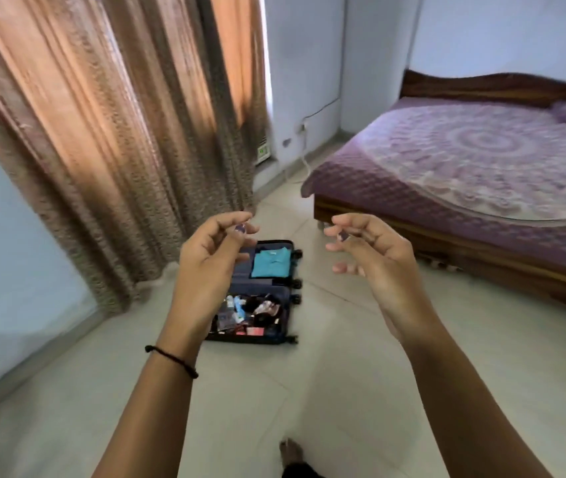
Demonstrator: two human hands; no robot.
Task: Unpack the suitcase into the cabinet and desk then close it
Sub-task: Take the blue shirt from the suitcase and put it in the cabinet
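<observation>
A dark blue suitcase (283, 331) lies open on the tiled floor ahead of me. Its far half holds a folded teal shirt (270, 262). Its near half is full of several small toiletries and packets (248, 313). My left hand (210, 251) and my right hand (366, 251) are raised in the air in front of me, well above the suitcase. The fingers of both are loosely curled and hold nothing. My left hand covers part of the suitcase's left side.
A bed with a purple patterned cover (464, 160) stands at the right on a wooden frame. A long brown curtain (112, 132) hangs at the left. A cable and wall socket (304, 127) sit at the far wall. My foot (291, 451) shows at the bottom.
</observation>
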